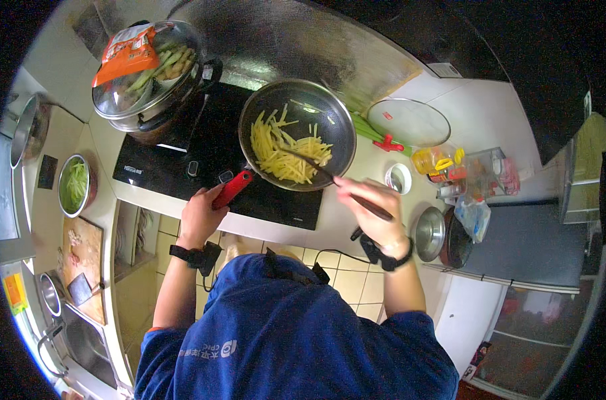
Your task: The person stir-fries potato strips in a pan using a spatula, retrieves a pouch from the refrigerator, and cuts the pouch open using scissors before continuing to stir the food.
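Observation:
My left hand point(201, 214) grips the red handle point(233, 189) of a dark frying pan point(335, 112) on the black cooktop point(278, 205). Pale yellow strips, which look like shredded potato point(288, 150), lie in the pan, mostly on its left and near side. In my right hand point(370, 205) is a dark spatula or turner point(320, 170), held over the pan's near right rim. Its tip reaches in among the strips, so the working end is partly hidden. Both wrists wear black straps.
A lidded pot point(153, 112) with an orange packet point(128, 55) on top stands at the back left. Left are a bowl of green shreds point(75, 185) and a cutting board point(90, 240) with a cleaver point(83, 289). A glass lid point(408, 122), white bowl point(399, 178) and oil bottle point(428, 159) stand right.

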Demonstrator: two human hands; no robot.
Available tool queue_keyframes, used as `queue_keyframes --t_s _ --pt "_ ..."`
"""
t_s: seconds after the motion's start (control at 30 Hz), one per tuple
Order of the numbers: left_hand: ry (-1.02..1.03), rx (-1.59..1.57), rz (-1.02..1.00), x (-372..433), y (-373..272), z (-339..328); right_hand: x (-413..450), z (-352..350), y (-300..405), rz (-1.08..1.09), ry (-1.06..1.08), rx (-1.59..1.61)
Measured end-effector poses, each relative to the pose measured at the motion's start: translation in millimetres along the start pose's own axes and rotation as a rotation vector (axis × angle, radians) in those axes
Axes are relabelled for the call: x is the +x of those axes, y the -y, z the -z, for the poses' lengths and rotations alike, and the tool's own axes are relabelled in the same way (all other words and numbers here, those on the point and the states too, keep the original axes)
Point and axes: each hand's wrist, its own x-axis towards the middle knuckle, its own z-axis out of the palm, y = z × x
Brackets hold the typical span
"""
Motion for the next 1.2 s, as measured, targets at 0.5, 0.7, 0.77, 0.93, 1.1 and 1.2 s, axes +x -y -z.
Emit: queue_keyframes --t_s 0.5,0.7,0.77,0.93,1.1,1.2 --pt "0.005 0.033 0.014 3.0 -5.8 3.5 66.7 -29.8 -82.8 0.067 -0.342 -0.151" --pt "0.022 0.016 0.041 1.4 -17.0 10.7 21.8 -5.1 -43.9 -0.038 -0.068 -0.126" --pt "0.017 0.021 0.048 1.3 -15.7 11.0 6.3 21.9 -32.1 -0.094 -0.006 -0.031" --pt "0.003 0.063 0.030 3.8 -7.0 5.8 4.2 63.8 2.4 -0.046 0.319 0.011" --pt "0.005 0.061 0.035 5.5 -8.3 6.4 30.4 32.0 -24.5 -0.239 0.260 0.120" --pt "0.008 0.055 0.033 4.7 -7.3 5.8 42.3 11.9 -48.9 0.002 -0.021 -0.037"
